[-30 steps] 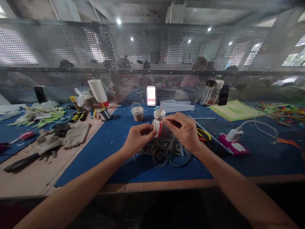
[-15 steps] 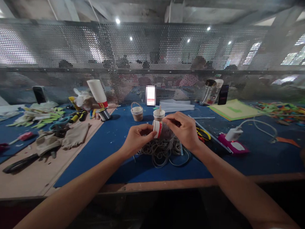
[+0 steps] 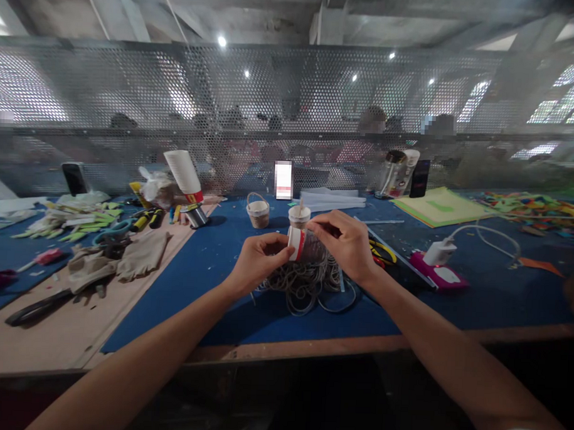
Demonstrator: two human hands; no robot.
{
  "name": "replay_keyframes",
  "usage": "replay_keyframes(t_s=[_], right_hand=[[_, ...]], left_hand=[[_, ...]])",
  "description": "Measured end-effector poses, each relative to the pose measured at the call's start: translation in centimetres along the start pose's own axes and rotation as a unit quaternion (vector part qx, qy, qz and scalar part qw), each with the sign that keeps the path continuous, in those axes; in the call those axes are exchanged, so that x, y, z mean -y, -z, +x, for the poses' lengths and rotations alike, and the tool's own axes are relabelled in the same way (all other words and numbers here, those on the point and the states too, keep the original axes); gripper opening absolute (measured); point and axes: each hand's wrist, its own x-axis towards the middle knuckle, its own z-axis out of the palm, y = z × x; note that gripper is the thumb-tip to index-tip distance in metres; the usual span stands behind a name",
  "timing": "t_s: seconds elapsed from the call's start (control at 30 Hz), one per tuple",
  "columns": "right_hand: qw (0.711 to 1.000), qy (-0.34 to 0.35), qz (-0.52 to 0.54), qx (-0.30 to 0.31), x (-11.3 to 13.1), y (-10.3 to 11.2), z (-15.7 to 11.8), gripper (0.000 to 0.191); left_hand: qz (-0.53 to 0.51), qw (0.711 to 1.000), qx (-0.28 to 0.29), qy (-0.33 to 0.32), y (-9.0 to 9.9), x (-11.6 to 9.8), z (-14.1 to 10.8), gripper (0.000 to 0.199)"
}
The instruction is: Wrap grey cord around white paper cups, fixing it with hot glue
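Note:
A paper cup (image 3: 296, 243) with a white rim and red band lies tilted on its side in the air, its lower part wrapped in grey cord. My left hand (image 3: 261, 259) grips it by the rim, thumb on the outside. At the cup's upper side, my right hand (image 3: 346, 242) is closed in a pinch beside the red band; what sits between the fingertips is too small to make out. Below the cup, a tangled heap of grey cord (image 3: 303, 291) rests on the blue mat (image 3: 200, 287). Behind stand a small handled basket (image 3: 259, 215) and another cord-covered cup (image 3: 299, 214).
Yellow-handled pliers (image 3: 383, 251) and a long metal ruler (image 3: 410, 264) lie right of the cord. A white charger (image 3: 440, 252) sits on a magenta power bank (image 3: 449, 277). Stacked paper cups (image 3: 182, 170), gloves (image 3: 142, 257) and scissors (image 3: 39, 308) are leftward. A perforated screen (image 3: 310, 96) closes the back.
Both hands stay almost in place on the cup, which has barely shifted. Beyond the screen, a person's head shows more plainly at the right.

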Motion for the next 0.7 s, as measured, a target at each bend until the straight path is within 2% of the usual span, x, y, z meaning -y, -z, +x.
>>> replay_keyframes(t_s=[0.7], right_hand=[[1.0,-0.01,0.005,0.01,-0.39,-0.22,0.08,0.012]], left_hand=[[-0.036,0.999,0.021,-0.002,0.05,-0.5,-0.04,0.017]])
